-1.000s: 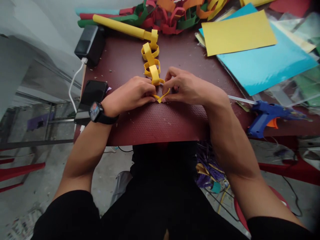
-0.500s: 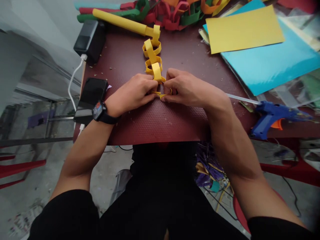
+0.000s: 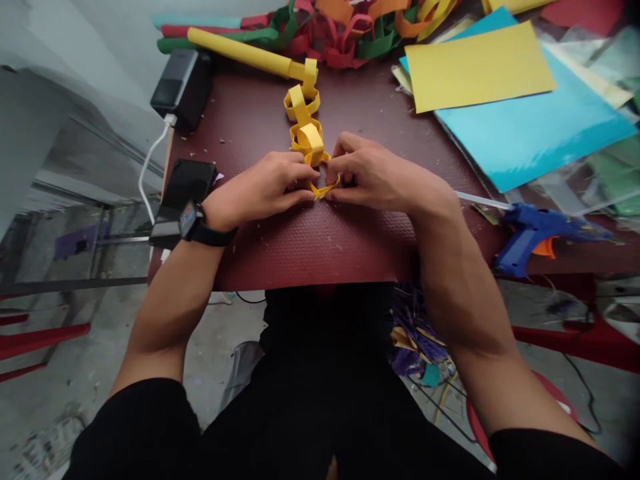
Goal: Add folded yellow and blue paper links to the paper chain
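A yellow paper chain (image 3: 299,105) of several linked loops runs down the dark red table toward me. At its near end, both hands pinch a yellow paper strip (image 3: 319,193), whose two parts meet between my fingertips. My left hand (image 3: 280,183), with a black watch on the wrist, grips the strip from the left. My right hand (image 3: 367,175) has it from the right, fingers curled. Part of the strip is hidden behind the fingers. The far end of the chain joins a rolled yellow paper tube (image 3: 240,52).
A blue glue gun (image 3: 535,233) lies at the right. Behind it are yellow paper (image 3: 480,67) and blue sheets (image 3: 530,133). A black power bank (image 3: 181,87) and a phone (image 3: 187,183) sit at the left. Coloured paper chains (image 3: 345,33) are heaped at the back.
The strip's parts now meet in a shallow V between my fingertips. Both hands keep their pinch and have barely moved. The view has shifted slightly.
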`<state>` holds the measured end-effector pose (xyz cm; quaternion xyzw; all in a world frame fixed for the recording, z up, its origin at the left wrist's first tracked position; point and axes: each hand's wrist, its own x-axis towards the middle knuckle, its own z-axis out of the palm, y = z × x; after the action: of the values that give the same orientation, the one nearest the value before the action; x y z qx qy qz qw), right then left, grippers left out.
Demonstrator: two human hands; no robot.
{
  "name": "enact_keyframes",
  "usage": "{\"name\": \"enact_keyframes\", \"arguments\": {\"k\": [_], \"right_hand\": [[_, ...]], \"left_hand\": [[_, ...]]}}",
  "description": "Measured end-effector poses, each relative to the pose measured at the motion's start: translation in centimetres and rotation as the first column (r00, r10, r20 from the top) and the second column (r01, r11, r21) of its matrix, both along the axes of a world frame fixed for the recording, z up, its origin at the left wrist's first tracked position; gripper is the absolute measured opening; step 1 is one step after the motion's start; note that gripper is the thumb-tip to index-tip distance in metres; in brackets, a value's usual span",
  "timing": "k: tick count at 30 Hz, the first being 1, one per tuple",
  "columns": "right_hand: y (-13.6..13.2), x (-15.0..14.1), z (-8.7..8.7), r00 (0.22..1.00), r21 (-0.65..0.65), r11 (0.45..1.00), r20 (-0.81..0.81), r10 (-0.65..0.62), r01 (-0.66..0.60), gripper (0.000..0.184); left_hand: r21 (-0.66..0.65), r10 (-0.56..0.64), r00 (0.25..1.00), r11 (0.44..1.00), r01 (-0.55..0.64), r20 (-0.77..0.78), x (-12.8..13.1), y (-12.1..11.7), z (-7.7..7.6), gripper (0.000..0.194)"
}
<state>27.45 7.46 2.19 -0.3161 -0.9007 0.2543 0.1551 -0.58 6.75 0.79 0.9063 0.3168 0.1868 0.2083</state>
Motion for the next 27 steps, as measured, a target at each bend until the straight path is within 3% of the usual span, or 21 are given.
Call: {"name": "enact_keyframes", "arguments": {"k": [12, 19, 27], "right_hand": [[-0.1, -0.7, -0.8, 0.998, 0.041, 0.998, -0.055, -0.038, 0.04, 0.036], [-0.3, -1.6, -1.7, 0.99, 0.046, 0.995, -0.113, -0.087, 0.093, 0.016], [-0.4, -2.8, -2.2, 0.977, 0.049, 0.997, -0.205, -0.054, 0.066, 0.009]], "left_hand": [[0.061, -0.007, 0.999, 0.998, 0.004, 0.046, 0.4, 0.4, -0.8, 0.027], [0.065, -0.018, 0.996, 0.998, 0.013, 0.086, 0.5, 0.2, -0.5, 0.027], [-0.012, 0.041, 0.997, 0.999, -0.041, 0.065, 0.5, -0.1, 0.4, 0.018]]}}
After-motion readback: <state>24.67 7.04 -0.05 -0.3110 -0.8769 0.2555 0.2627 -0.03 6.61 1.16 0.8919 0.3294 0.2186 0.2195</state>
